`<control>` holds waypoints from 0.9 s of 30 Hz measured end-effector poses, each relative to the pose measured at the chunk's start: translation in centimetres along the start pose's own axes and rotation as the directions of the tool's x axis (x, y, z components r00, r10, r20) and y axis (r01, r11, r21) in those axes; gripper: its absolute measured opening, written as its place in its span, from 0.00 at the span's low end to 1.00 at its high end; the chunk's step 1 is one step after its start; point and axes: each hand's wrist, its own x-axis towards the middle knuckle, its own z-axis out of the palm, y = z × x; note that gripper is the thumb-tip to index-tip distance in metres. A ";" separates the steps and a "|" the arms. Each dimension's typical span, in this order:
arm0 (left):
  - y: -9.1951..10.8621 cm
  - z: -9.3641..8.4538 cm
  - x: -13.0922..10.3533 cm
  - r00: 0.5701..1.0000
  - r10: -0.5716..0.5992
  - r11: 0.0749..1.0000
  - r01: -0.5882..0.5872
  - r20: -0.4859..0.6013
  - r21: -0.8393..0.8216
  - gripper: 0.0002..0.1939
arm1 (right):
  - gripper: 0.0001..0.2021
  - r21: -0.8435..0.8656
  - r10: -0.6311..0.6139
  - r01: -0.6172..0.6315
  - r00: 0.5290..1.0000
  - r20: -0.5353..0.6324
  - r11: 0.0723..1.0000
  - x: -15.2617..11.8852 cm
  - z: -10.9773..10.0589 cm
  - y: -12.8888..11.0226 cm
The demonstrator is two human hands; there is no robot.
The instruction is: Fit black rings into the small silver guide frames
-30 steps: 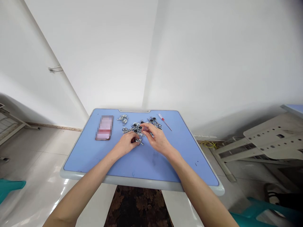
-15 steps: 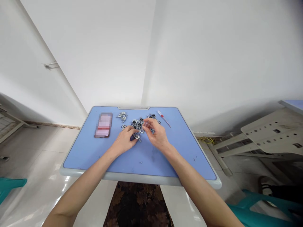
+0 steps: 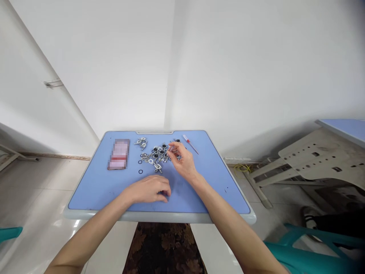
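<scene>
My left hand (image 3: 149, 189) rests low over the front of the blue tabletop, fingers curled down toward the thumb. Its fingertips hide whatever may be between them. Farther up and to the right, my right hand (image 3: 184, 161) pinches a small metal part (image 3: 170, 148) between thumb and fingertips, at the right side of a pile of metal fittings (image 3: 156, 152) with black round pieces. One loose fitting (image 3: 157, 168) lies at the pile's near edge, just beyond my left hand. Two black rings (image 3: 140, 171) lie left of it.
A phone (image 3: 119, 154) lies at the table's left. A small cluster of fittings (image 3: 142, 142) sits behind the pile. A thin tool with a red part (image 3: 190, 144) lies at the back right. Teal stools (image 3: 302, 247) and another desk (image 3: 322, 152) stand around the table.
My left hand has left the pile and come toward the front edge, uncovering a fitting and black rings. My right hand stays by the pile. The whole view has shifted slightly.
</scene>
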 end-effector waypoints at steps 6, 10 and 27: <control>0.5 0.9 0.3 1.000 -0.009 1.000 0.009 -0.005 -0.018 0.08 | 0.10 0.015 0.010 -0.010 1.000 0.014 1.000 0.2 -0.2 -0.2; -0.1 -0.2 0.4 0.952 -0.185 0.939 0.099 -0.243 -0.328 0.05 | 0.11 0.059 0.080 -0.083 0.995 0.055 0.995 0.4 -0.9 -0.6; -2.0 -2.3 1.2 0.725 -0.579 0.443 -0.105 -0.373 -0.890 0.27 | 0.08 0.327 0.096 -0.212 0.937 0.337 0.921 -0.4 0.6 -1.3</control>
